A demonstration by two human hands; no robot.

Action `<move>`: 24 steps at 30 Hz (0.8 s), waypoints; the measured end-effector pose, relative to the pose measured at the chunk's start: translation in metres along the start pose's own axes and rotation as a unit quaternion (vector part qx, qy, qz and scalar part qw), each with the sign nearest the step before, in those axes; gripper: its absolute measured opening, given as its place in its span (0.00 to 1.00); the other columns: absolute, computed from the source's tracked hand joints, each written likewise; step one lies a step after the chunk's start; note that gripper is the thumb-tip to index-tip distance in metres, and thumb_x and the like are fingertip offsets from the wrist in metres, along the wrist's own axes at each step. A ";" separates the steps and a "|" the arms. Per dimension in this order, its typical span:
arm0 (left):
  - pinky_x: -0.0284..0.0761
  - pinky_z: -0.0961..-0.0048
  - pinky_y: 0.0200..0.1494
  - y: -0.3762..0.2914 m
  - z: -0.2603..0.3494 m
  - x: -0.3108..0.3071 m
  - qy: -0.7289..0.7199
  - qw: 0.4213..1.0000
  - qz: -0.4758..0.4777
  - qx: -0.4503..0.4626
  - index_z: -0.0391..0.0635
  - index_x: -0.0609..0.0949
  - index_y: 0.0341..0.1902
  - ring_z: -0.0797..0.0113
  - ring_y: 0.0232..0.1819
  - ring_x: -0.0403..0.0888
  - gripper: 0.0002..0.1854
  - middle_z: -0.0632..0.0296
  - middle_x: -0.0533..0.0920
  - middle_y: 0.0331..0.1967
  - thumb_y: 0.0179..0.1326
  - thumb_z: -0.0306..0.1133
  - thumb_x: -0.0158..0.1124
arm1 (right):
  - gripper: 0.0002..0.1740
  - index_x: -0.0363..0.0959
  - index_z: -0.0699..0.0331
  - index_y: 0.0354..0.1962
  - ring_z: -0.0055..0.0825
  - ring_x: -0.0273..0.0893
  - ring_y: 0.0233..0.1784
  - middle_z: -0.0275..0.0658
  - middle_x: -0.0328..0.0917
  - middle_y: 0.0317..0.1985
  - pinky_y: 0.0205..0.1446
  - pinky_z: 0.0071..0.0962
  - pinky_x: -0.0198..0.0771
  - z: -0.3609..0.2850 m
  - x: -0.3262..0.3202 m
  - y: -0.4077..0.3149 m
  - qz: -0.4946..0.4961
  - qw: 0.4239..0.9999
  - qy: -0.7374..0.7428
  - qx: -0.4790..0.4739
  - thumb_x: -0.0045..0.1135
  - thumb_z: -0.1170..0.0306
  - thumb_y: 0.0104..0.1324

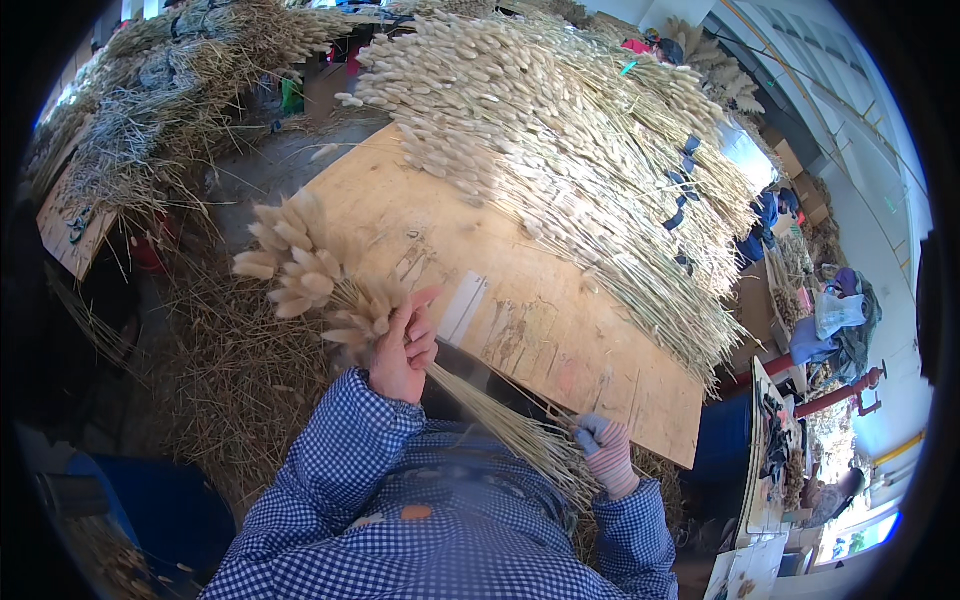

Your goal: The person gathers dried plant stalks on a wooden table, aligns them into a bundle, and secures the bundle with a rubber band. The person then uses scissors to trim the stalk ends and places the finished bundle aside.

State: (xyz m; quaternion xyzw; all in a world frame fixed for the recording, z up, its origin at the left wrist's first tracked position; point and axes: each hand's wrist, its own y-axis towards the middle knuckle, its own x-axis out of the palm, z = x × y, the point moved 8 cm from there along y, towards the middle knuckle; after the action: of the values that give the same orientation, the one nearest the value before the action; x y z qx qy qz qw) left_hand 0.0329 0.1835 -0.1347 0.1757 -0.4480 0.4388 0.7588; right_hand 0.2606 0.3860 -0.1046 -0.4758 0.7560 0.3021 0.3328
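Note:
A bunch of dried bunny-tail grass lies slantwise across my front, fluffy heads to the left and stems to the lower right. My left hand, bare, is closed around the bunch just below the heads, its index finger stretched out. In a striped glove with grey fingertips, my right hand is beside the stem ends. Its bent fingertips pinch thin stems near the board's front edge; the exact grip is partly hidden. In front of me is a plywood board with a paper measuring strip at its near edge.
A deep pile of bunny-tail grass covers the board's far side. More dried grass is heaped at the upper left. Loose straw litters the floor beside a blue barrel. Another person is at the right, near a red pipe.

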 end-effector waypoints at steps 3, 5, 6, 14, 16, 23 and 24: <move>0.47 0.87 0.16 -0.002 -0.002 0.002 -0.012 1.000 -0.004 -0.017 0.37 0.73 0.55 0.86 0.16 0.51 0.22 0.76 0.58 0.20 0.70 0.44 0.47 | 0.08 0.77 0.65 0.36 0.39 0.78 0.29 0.48 0.79 0.28 0.35 0.31 0.72 0.012 0.011 -0.005 -0.080 0.994 -0.043 0.065 0.54 0.73 0.60; 0.47 0.87 0.16 -0.004 -0.003 0.007 -0.015 0.999 -0.025 -0.026 0.36 0.73 0.54 0.86 0.16 0.51 0.20 0.76 0.59 0.20 0.70 0.41 0.47 | 0.07 0.77 0.64 0.35 0.40 0.77 0.28 0.49 0.77 0.26 0.33 0.32 0.71 0.009 0.009 -0.005 -0.072 0.995 -0.049 0.047 0.53 0.72 0.61; 0.47 0.88 0.17 -0.006 -0.002 0.012 -0.014 0.998 -0.048 -0.025 0.36 0.73 0.54 0.86 0.17 0.51 0.19 0.76 0.59 0.20 0.70 0.39 0.47 | 0.07 0.77 0.64 0.35 0.40 0.77 0.27 0.49 0.77 0.25 0.32 0.32 0.70 0.009 0.009 -0.005 -0.070 0.995 -0.059 0.049 0.53 0.71 0.61; 0.47 0.87 0.18 -0.013 0.000 0.016 0.017 0.998 -0.039 -0.043 0.41 0.76 0.41 0.86 0.17 0.53 0.10 0.75 0.59 0.20 0.64 0.34 0.51 | 0.08 0.76 0.62 0.36 0.42 0.74 0.22 0.50 0.74 0.21 0.27 0.33 0.67 0.016 0.006 -0.006 -0.068 0.990 -0.054 0.112 0.53 0.68 0.63; 0.46 0.87 0.18 -0.013 0.000 0.012 0.023 0.999 -0.012 -0.035 0.44 0.75 0.34 0.86 0.17 0.52 0.07 0.75 0.59 0.19 0.63 0.35 0.54 | 0.09 0.76 0.61 0.38 0.43 0.76 0.25 0.50 0.75 0.22 0.30 0.34 0.69 0.019 0.007 -0.006 -0.085 0.982 -0.069 0.154 0.53 0.67 0.62; 0.44 0.86 0.16 -0.018 0.002 0.028 0.062 0.998 -0.024 0.007 0.51 0.66 0.25 0.86 0.16 0.51 0.15 0.76 0.58 0.18 0.66 0.39 0.56 | 0.17 0.72 0.66 0.46 0.43 0.78 0.42 0.51 0.77 0.40 0.47 0.33 0.72 -0.080 -0.001 0.045 0.141 0.987 0.006 -0.082 0.52 0.70 0.60; 0.43 0.85 0.16 -0.020 0.003 0.029 0.082 0.997 -0.008 0.011 0.51 0.66 0.24 0.86 0.16 0.50 0.16 0.76 0.57 0.17 0.67 0.39 0.54 | 0.17 0.71 0.67 0.47 0.45 0.77 0.44 0.52 0.76 0.42 0.47 0.35 0.72 -0.094 0.012 0.054 0.117 0.988 0.070 -0.074 0.53 0.70 0.60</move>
State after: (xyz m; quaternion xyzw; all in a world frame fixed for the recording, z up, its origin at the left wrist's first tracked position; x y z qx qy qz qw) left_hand 0.0542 0.1849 -0.1066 0.1507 -0.3778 0.4501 0.7950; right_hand 0.1865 0.3270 -0.0503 -0.4277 0.8033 0.3602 0.2049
